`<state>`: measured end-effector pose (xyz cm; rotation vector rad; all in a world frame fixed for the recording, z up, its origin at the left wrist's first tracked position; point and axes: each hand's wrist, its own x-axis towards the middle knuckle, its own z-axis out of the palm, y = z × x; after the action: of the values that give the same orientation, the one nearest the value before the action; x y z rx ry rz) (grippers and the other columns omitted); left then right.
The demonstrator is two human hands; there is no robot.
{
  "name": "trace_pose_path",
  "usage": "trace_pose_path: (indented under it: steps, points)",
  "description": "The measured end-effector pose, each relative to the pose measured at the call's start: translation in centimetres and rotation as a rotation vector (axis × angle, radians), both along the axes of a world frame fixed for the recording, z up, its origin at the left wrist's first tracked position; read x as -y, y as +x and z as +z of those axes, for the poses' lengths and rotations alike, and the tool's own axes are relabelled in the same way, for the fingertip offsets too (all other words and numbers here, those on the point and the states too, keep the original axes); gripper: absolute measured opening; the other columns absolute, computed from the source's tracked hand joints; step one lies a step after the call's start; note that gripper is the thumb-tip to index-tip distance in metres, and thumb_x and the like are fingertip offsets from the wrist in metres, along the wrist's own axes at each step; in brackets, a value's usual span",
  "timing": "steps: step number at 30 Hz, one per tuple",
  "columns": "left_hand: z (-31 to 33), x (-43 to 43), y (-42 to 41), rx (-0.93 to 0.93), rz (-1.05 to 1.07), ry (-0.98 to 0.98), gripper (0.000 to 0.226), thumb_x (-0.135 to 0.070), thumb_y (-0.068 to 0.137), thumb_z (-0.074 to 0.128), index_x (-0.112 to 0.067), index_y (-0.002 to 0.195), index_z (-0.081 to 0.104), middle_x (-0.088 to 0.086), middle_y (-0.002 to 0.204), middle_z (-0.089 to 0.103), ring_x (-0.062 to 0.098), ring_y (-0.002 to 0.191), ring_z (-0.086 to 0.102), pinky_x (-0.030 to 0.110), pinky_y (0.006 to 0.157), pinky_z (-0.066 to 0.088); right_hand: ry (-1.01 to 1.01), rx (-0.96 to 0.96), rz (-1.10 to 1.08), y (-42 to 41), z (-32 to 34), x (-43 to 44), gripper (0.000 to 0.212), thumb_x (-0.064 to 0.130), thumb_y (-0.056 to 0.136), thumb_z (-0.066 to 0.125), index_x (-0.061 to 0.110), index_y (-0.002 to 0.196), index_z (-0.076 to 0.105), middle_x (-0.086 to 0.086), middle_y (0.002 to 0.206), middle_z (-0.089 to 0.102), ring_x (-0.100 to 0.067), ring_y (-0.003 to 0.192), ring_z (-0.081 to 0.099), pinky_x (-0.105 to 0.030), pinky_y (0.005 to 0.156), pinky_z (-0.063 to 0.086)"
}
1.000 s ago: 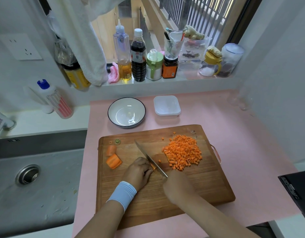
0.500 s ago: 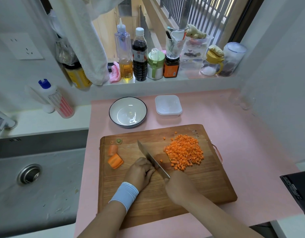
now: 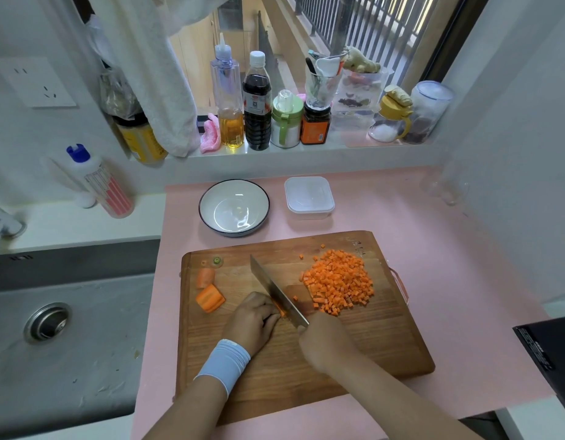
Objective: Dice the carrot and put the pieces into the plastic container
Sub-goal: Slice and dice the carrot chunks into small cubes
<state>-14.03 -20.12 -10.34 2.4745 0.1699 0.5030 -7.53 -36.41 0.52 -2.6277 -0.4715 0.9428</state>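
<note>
My left hand (image 3: 252, 322), fingers curled, pins what seems a carrot strip (image 3: 279, 309) at the centre of the cutting board (image 3: 402, 344); right hand (image 3: 322, 339) grips the knife (image 3: 276, 289).

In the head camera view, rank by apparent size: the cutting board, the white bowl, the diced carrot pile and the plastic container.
1. cutting board
2. white bowl and diced carrot pile: about alike, unranked
3. plastic container, though it sits farther from the camera
</note>
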Motion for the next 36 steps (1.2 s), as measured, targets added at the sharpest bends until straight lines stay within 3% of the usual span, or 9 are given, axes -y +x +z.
trace_pose_path:
  steps: [6,8,10,14,18,25,31,36]
  points:
    - [0.2,-0.2,0.1,-0.026,-0.022,0.021,0.002,-0.016,0.081,0.074,-0.016,0.079,0.074,-0.005,0.085,0.064,0.008,0.090,0.054,0.019,0.080,0.046,0.026,0.046,0.019,-0.8,0.0,0.3,0.023,0.025,0.100,0.049,0.022,0.082,0.063,0.000,0.084,0.067,-0.022,0.081,0.066,-0.027,0.061,0.043]
    - [0.2,-0.2,0.2,-0.024,-0.020,0.019,0.005,-0.013,0.078,0.077,-0.017,0.078,0.073,-0.005,0.084,0.064,0.008,0.089,0.053,0.017,0.080,0.044,0.021,0.067,0.031,-1.1,0.0,0.4,0.022,0.025,0.099,0.049,0.020,0.087,0.066,-0.002,0.090,0.070,-0.024,0.086,0.067,-0.028,0.062,0.041]
    - [0.3,-0.2,0.1,-0.010,-0.028,0.021,0.002,-0.017,0.081,0.073,-0.017,0.079,0.073,-0.005,0.083,0.064,0.008,0.088,0.053,0.018,0.079,0.044,0.004,0.091,0.040,-1.4,0.0,0.5,0.022,0.026,0.098,0.050,0.017,0.096,0.070,-0.004,0.095,0.071,-0.026,0.091,0.068,-0.027,0.066,0.041]
    - [0.3,0.0,0.0,-0.010,-0.018,0.016,0.022,-0.029,0.086,0.057,-0.018,0.079,0.074,-0.006,0.084,0.065,0.009,0.088,0.055,0.020,0.078,0.047,-0.010,0.108,0.051,-1.4,0.1,0.8,0.023,0.027,0.098,0.051,0.016,0.101,0.070,-0.006,0.102,0.071,-0.028,0.098,0.067,-0.027,0.069,0.040]
    - [0.4,0.0,0.1,-0.016,-0.015,0.004,0.024,-0.030,0.087,0.055,-0.018,0.080,0.075,-0.006,0.085,0.065,0.009,0.089,0.055,0.019,0.079,0.046,-0.029,0.097,0.043,-1.5,0.1,0.9,0.022,0.026,0.098,0.050,0.015,0.102,0.069,-0.006,0.105,0.070,-0.028,0.099,0.067,-0.028,0.070,0.043]
    - [-0.1,0.0,0.1,0.006,-0.016,-0.031,0.021,-0.028,0.088,0.058,-0.017,0.081,0.074,-0.007,0.086,0.065,0.008,0.089,0.056,0.018,0.080,0.046,-0.014,-0.015,0.002,-0.4,0.0,0.3,0.023,0.028,0.100,0.052,0.017,0.083,0.061,-0.001,0.080,0.061,-0.023,0.076,0.061,-0.025,0.057,0.037]
    - [-0.3,0.0,0.0,0.008,-0.016,-0.024,0.011,-0.021,0.086,0.065,-0.016,0.081,0.073,-0.006,0.086,0.064,0.009,0.090,0.056,0.017,0.083,0.045,0.034,-0.081,-0.030,0.4,0.2,0.2,0.027,0.029,0.100,0.051,0.008,0.099,0.068,-0.011,0.096,0.069,-0.027,0.084,0.063,-0.026,0.064,0.039]
    - [-0.1,-0.1,0.1,-0.019,-0.007,0.007,0.002,-0.014,0.081,0.075,-0.016,0.081,0.074,-0.006,0.085,0.063,0.008,0.091,0.054,0.019,0.082,0.047,0.061,-0.085,-0.024,0.2,0.4,0.5,0.025,0.031,0.100,0.051,0.014,0.091,0.066,-0.004,0.085,0.063,-0.022,0.077,0.059,-0.026,0.054,0.037]
